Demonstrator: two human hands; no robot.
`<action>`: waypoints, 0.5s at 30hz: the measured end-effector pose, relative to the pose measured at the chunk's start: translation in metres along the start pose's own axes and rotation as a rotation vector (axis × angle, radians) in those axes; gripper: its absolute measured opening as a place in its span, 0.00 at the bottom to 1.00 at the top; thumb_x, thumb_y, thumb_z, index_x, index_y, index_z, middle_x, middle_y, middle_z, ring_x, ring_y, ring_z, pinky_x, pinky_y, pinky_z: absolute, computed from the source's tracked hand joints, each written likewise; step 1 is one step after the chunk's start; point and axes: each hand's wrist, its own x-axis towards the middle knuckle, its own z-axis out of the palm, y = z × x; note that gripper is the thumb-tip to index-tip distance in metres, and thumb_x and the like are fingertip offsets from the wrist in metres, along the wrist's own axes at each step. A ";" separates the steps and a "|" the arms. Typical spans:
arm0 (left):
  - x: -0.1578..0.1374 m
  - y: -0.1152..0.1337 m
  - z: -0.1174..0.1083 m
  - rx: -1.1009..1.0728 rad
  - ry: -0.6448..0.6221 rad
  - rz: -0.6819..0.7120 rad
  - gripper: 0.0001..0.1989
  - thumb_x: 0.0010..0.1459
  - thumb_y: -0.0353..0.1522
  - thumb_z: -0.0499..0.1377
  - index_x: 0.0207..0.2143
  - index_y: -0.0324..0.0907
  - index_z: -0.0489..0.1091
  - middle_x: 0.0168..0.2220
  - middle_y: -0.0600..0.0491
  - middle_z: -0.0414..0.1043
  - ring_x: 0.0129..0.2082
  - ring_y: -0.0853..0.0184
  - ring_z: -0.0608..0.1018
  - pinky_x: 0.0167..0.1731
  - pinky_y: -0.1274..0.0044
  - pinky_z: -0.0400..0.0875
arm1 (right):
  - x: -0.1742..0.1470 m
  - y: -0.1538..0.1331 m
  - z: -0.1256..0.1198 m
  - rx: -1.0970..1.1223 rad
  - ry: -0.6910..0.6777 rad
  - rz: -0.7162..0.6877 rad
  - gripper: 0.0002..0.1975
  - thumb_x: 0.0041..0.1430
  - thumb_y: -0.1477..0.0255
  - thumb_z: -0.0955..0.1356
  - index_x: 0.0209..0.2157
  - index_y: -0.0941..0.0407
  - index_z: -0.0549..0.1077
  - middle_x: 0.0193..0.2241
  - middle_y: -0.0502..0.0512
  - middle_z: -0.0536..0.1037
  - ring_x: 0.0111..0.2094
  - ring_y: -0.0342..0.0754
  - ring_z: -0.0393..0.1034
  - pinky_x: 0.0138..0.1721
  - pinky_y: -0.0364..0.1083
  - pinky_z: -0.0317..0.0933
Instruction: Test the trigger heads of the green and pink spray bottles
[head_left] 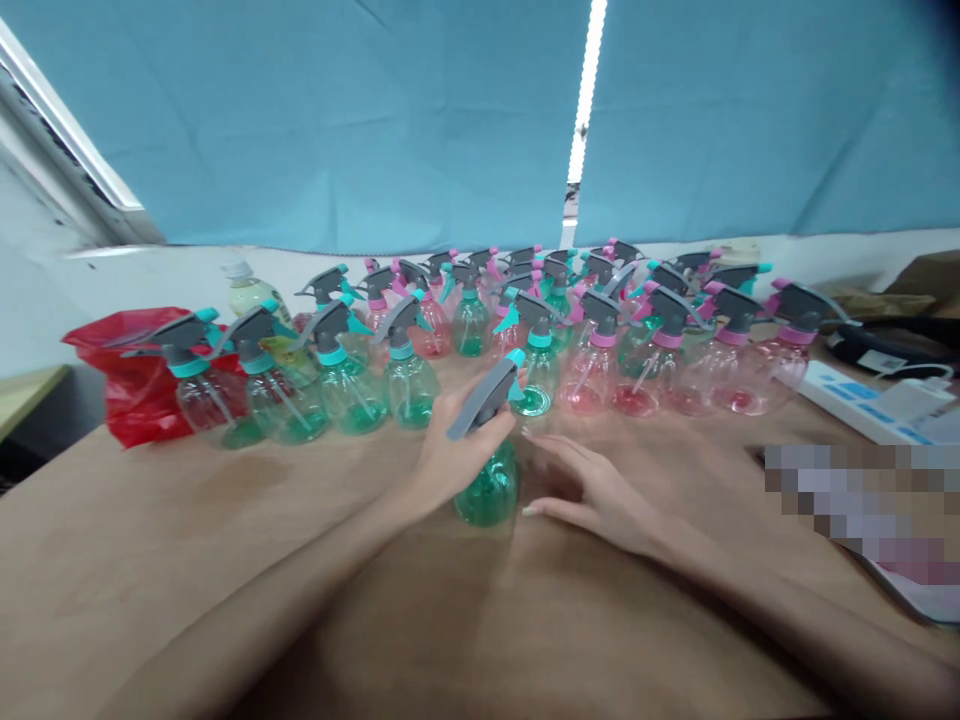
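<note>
My left hand [465,445] is wrapped round the neck of a green spray bottle [487,490] with a grey and teal trigger head. The bottle stands about upright on the wooden table, and the fingers hide its collar. Just to its right is my right hand [592,490], thumb and fingers apart, with nothing between them. Beyond the hands, green spray bottles [411,390] stand at the left of the front row, and pink spray bottles [589,380] at its right. More bottles of both colours crowd behind them.
At the far left lies a red plastic bag [127,390], with a pale capped bottle [251,290] behind it. A white power strip [862,400] and a flat device [892,580], its surface pixelated, lie on the right. Blue sheeting [375,130] covers the wall behind.
</note>
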 end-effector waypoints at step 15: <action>-0.009 -0.031 -0.017 0.058 -0.051 0.018 0.25 0.54 0.38 0.61 0.54 0.43 0.64 0.46 0.49 0.73 0.44 0.62 0.76 0.45 0.71 0.70 | 0.051 -0.050 0.021 -0.031 0.259 0.050 0.24 0.54 0.56 0.68 0.48 0.54 0.65 0.45 0.61 0.69 0.49 0.59 0.66 0.47 0.60 0.63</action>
